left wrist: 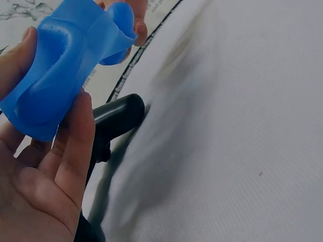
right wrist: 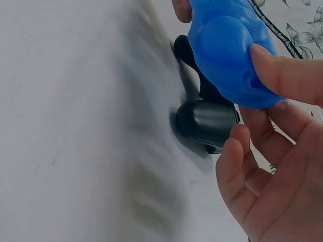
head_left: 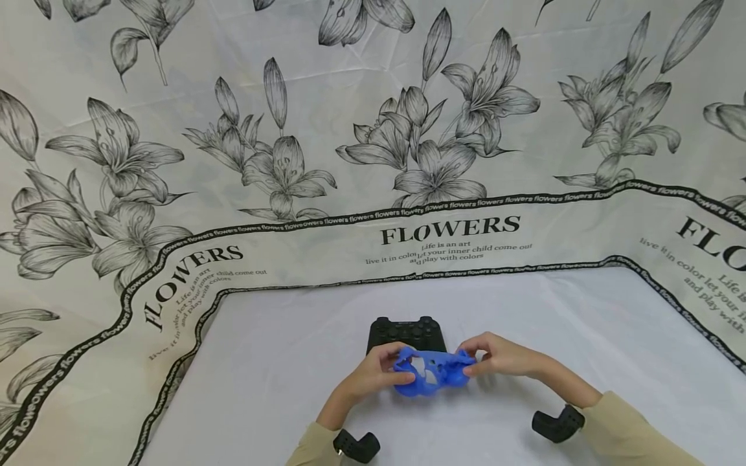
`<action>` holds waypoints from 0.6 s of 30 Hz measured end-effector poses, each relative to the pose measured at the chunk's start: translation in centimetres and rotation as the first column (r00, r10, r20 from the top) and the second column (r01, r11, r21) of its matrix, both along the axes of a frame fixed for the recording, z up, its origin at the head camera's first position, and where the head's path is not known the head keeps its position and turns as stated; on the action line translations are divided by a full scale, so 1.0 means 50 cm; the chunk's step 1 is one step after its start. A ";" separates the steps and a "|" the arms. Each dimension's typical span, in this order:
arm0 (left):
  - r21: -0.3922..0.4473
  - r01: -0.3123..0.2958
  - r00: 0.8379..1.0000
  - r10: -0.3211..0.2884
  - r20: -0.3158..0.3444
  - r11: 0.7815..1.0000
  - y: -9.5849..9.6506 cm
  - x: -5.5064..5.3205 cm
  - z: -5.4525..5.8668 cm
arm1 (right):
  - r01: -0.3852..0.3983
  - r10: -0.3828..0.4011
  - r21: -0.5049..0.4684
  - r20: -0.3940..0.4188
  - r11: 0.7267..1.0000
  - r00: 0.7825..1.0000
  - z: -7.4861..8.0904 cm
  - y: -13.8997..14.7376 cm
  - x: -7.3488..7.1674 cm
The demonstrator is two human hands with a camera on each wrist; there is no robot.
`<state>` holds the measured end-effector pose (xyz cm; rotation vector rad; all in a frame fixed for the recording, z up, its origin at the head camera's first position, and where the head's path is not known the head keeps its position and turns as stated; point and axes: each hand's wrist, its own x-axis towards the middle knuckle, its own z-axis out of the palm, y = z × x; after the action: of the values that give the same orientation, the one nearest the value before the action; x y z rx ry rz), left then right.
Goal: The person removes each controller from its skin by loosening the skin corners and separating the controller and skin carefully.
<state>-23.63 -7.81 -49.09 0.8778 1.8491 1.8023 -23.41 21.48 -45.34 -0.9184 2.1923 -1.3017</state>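
Observation:
Between both hands hangs a blue silicone controller cover [head_left: 428, 372], soft and hollow, with cut-out holes through its face. My left hand [head_left: 373, 375] pinches its left end between thumb and fingers, and my right hand [head_left: 495, 356] pinches its right end the same way. The left wrist view shows a smooth, bulging grip part of the cover [left wrist: 50, 75] under the thumb. In the right wrist view the thumb presses on the rounded end of the cover [right wrist: 227, 40]. Just behind the cover, a black game controller [head_left: 408, 333] lies on the table, its lower part hidden by the cover and left hand.
A white cloth covers the table [head_left: 280, 362]. Behind and at the sides rises a pale curtain [head_left: 326, 252] printed with flowers and lettering, its dark-edged band meeting the table. A black camera band is on each wrist, the left camera [head_left: 357, 446] and right camera [head_left: 557, 424].

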 end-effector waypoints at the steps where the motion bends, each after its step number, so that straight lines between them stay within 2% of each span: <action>1: -0.007 -0.004 1.000 0.004 -0.002 1.000 0.000 0.000 0.001 | -0.005 0.005 0.001 0.007 1.000 1.000 0.001 0.000 -0.001; 6: -0.039 -0.002 1.000 0.002 0.000 0.999 0.000 0.000 0.006 | -0.050 0.051 -0.011 0.054 0.999 0.997 0.004 0.001 -0.003; 11: -0.067 0.024 1.000 -0.025 -0.016 0.997 -0.004 -0.002 -0.001 | -0.111 0.115 -0.048 0.078 0.993 0.990 0.008 -0.001 -0.001; 15: -0.063 0.045 0.998 -0.048 -0.046 0.997 -0.007 -0.006 -0.008 | -0.158 0.167 -0.092 0.097 0.983 0.981 0.008 -0.001 0.002; 18: -0.045 0.038 0.996 -0.041 -0.077 0.998 -0.008 -0.008 -0.010 | -0.176 0.191 -0.148 0.089 0.973 0.978 0.005 0.002 0.004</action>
<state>-24.05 -8.22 -49.59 0.9747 1.8978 1.7203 -23.20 21.57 -45.06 -1.0556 1.9085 -1.3931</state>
